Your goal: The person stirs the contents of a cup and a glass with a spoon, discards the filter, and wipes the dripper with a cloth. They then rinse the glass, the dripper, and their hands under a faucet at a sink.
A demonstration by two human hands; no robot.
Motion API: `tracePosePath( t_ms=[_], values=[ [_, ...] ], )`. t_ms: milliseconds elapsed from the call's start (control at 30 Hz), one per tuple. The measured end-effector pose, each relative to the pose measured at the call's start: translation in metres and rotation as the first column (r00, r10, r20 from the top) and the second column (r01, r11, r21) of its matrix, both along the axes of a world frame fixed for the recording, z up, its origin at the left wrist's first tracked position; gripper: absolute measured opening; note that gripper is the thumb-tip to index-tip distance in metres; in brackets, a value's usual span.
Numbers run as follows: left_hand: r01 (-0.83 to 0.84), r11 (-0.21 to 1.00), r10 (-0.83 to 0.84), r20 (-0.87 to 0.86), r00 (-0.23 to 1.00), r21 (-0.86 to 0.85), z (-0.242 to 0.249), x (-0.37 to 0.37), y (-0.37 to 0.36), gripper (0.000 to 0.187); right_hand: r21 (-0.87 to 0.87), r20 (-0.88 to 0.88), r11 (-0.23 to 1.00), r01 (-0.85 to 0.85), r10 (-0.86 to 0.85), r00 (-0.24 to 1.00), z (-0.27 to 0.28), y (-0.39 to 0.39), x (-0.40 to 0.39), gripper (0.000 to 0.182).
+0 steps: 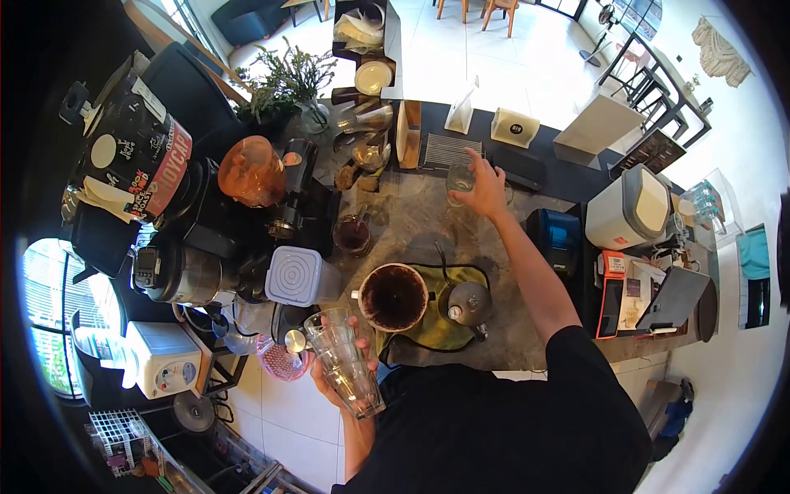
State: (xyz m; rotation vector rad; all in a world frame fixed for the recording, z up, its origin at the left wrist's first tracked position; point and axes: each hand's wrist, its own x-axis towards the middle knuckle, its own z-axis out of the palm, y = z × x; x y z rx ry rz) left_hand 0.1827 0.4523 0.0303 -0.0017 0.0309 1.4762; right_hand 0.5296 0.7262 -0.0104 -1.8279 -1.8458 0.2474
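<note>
A stack of clear glasses point(341, 362) is held in my left hand point(362, 342), tilted, at the counter's front edge. My right hand point(484, 188) reaches to the back of the counter, its fingers around a clear glass point(459, 183) beside a ribbed metal tray point(442, 151). Between my hands, a white cup-like vessel with dark coffee grounds point(395, 297) and a grey kettle point(469, 305) rest on a green cloth point(428, 333). A glass server with dark liquid point(353, 235) stands behind them to the left.
Left are a lidded square container point(295, 276), an orange-topped grinder point(252, 171) and a large black machine point(123, 156). A plant vase point(313, 115) stands at the back. Right are a white bin point(625, 207) and an orange-edged tablet point(610, 306).
</note>
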Motion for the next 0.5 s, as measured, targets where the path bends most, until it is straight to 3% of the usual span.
tracePosePath(
  t_ms=[67, 133, 233, 500],
  values=[
    [0.001, 1.000, -0.001, 0.011, 1.000, 0.001, 0.001, 0.001, 0.001, 0.074, -0.016, -0.020, 0.999, -0.029, 0.028, 0.999, 0.000, 0.003, 0.001, 0.104],
    [-0.001, 1.000, 0.001, 0.020, 1.000, 0.002, 0.004, 0.002, 0.002, 0.074, 0.123, -0.100, 0.990, -0.069, 0.082, 0.992, -0.002, 0.006, 0.003, 0.094],
    [-0.015, 0.999, 0.018, 0.063, 0.998, -0.037, 0.009, 0.004, 0.001, 0.075, 0.169, -0.133, 0.983, -0.076, 0.099, 0.986, 0.007, 0.008, 0.008, 0.089],
    [-0.009, 0.999, 0.009, 0.021, 1.000, -0.040, 0.008, 0.003, 0.001, 0.078, 0.321, -0.048, 0.932, -0.170, 0.196, 0.979, 0.044, 0.030, -0.010, 0.081]
  ],
)
